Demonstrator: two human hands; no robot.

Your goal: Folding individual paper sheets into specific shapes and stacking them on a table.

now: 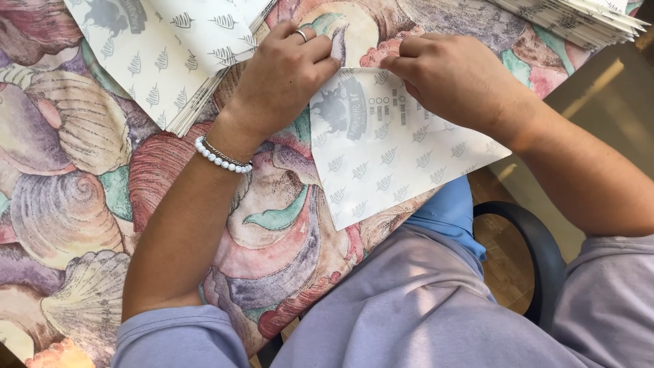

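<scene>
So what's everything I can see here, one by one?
printed paper sheet: one, white with grey leaf marks, under both hands at the table edge
stack of sheets: one, same white print, upper left
second stack: one, white, top right corner
tablecloth: one, seashell pattern in pink, purple and green
chair: one, black rim, lower right
bracelet: one, white beads, left wrist
ring: one, silver, left hand
left hand: fingers pressing the sheet's top edge
right hand: fingers pinching the same edge
</scene>
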